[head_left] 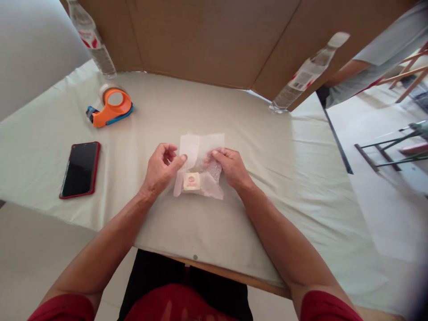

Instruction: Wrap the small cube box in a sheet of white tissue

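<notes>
A small cream-coloured block with a red print lies on a sheet of thin white wrapping on the cloth-covered table. Behind it the wrapping spreads out as a pale, translucent sheet. My right hand pinches a crumpled piece of clear bubble wrap at the right side of the sheet. At the sheet's left edge, my left hand has its fingers curled but apart, with nothing seen in them.
A phone and an orange tape dispenser lie at left. Water bottles stand at back left and back right, against a cardboard panel. Another person's arm shows beyond, at right.
</notes>
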`<state>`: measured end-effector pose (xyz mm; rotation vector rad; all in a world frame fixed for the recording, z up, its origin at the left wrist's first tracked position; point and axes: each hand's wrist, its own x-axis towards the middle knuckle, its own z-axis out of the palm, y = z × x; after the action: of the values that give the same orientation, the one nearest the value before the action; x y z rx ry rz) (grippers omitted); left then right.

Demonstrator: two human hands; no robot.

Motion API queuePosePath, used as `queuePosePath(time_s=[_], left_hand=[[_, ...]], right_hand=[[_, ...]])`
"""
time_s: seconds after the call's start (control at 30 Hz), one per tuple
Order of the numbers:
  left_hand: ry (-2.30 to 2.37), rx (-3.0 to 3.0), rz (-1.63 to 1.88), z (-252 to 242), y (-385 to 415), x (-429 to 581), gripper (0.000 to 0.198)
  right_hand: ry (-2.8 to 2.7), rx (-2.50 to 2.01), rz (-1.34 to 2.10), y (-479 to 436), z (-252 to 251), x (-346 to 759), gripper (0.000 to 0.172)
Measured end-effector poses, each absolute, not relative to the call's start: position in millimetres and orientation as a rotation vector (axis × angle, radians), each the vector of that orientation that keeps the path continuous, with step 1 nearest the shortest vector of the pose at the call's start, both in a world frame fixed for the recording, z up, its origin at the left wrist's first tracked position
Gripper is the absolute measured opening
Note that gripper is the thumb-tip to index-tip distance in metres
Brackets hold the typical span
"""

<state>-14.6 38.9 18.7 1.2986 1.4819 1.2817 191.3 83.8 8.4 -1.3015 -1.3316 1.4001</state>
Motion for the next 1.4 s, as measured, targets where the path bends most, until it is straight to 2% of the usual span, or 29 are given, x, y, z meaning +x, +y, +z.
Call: queuePosePath(time_s=[0.13, 0.2, 0.33, 0.43, 0.53, 0.63, 0.7, 0.77, 0.87, 0.97, 1.07, 1.13, 1.2, 1.27, 1.33, 1.4], left_hand=[[1.547, 1.538, 0.954, 25.8, 33.9, -17.4, 0.044], [1.571, 1.523, 0.866, 25.6, 34.9, -19.7, 0.037], [1.591, 1.387, 0.927, 20.7, 42.4, -28.5, 0.019], [1.691, 1.373, 0.96, 15.8, 48.4, -36.7, 0.021], [1.888, 1.504, 0.879, 14.2, 51.4, -42.8, 0.027], [1.955, 1.621, 0.982, 18.8, 49.2, -42.8, 0.034], [1.859, 1.707, 1.145, 23.7, 45.4, -38.9, 0.036], [1.695, 1.771, 1.19, 27.4, 41.5, -33.5, 0.035], [1.554, 1.814, 1.007, 28.9, 38.8, -28.0, 0.04], [1.476, 1.779, 0.87, 30.2, 39.4, -32.6, 0.047], [1.269, 1.624, 0.797, 36.7, 39.1, -45.3, 0.059], [1.141, 1.533, 0.581, 41.5, 38.2, -52.8, 0.055], [1.133, 1.544, 0.439, 43.9, 37.6, -56.4, 0.042], [1.21, 1.595, 0.455, 42.8, 38.0, -56.0, 0.036], [1.308, 1.647, 0.596, 39.3, 39.1, -53.6, 0.039], [1.321, 1.677, 0.737, 34.6, 40.6, -51.2, 0.049]], right_hand=[[-1.255, -1.237, 1.449, 85.1, 6.0, 190.9, 0.038], [-1.248, -1.237, 1.425, 85.2, 6.1, 190.4, 0.04], [-1.329, -1.297, 1.32, 89.8, 3.3, 197.0, 0.028], [-1.501, -1.423, 1.192, 96.5, 0.8, 210.0, 0.023], [-1.678, -1.629, 0.903, 98.0, 6.4, 225.5, 0.011], [-1.731, -1.668, 0.571, 85.2, 22.9, 234.1, 0.034], [-1.791, -1.537, 0.532, 70.3, 35.0, 231.8, 0.039], [-1.922, -1.387, 0.617, 55.5, 43.0, 223.7, 0.044], [-2.094, -1.297, 0.777, 39.5, 45.4, 209.5, 0.051], [-2.099, -1.188, 0.92, 25.2, 45.7, 205.1, 0.036], [-2.246, -0.955, 1.257, 4.8, 50.9, 213.7, 0.028], [-2.43, -0.861, 1.47, -9.1, 55.1, 221.8, 0.029], [-2.497, -0.921, 1.514, -18.2, 57.3, 226.7, 0.025], [-2.399, -1.093, 1.358, -19.2, 55.9, 225.4, 0.022], [-2.259, -1.211, 1.065, -11.9, 50.0, 216.7, 0.022], [-2.211, -1.224, 0.761, 0.4, 39.5, 202.3, 0.036]])
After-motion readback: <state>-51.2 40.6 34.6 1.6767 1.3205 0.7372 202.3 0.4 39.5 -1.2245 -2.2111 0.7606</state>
